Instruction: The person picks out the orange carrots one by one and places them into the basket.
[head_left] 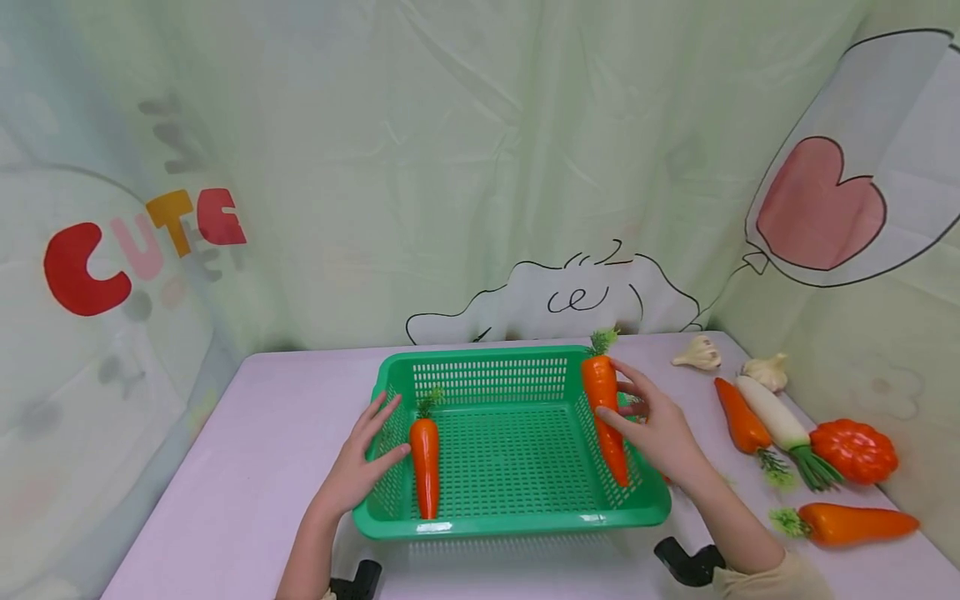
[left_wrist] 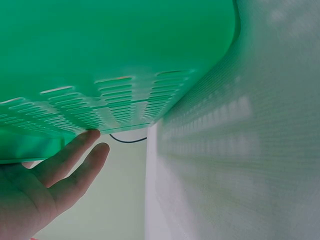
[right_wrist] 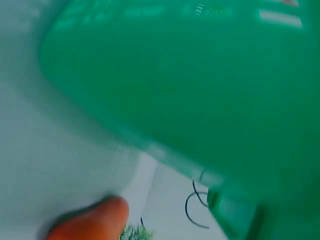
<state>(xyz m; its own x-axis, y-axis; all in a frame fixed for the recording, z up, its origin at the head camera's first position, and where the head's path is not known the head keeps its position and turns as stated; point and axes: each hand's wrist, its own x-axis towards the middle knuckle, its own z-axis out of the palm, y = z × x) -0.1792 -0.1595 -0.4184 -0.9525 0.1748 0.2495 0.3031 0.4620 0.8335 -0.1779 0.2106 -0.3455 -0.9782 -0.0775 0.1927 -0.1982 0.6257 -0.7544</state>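
A green plastic basket point(head_left: 510, 523) with slotted walls stands on the table. Inside, along its left side, lies an orange carrot point(head_left: 426, 467) with a leafy green top. My left hand point(head_left: 360, 462) is at the basket's left edge, fingers spread and thumb toward that carrot; the left wrist view has its fingers point(left_wrist: 90, 165) beside the slotted outer wall. Over the basket's right side my right hand point(head_left: 660, 425) holds a second carrot point(head_left: 602, 383) between thumb and fingers, leaves up and tip down. The right wrist view is mostly filled by the basket wall point(right_wrist: 165, 75).
To the right on the table point(head_left: 247, 467) are two garlic bulbs point(head_left: 699, 353), a carrot point(head_left: 742, 417), a white radish point(head_left: 772, 412), a ribbed red-orange vegetable point(head_left: 853, 451) and another carrot point(head_left: 858, 523) near the right edge. A printed curtain point(head_left: 337, 183) hangs behind.
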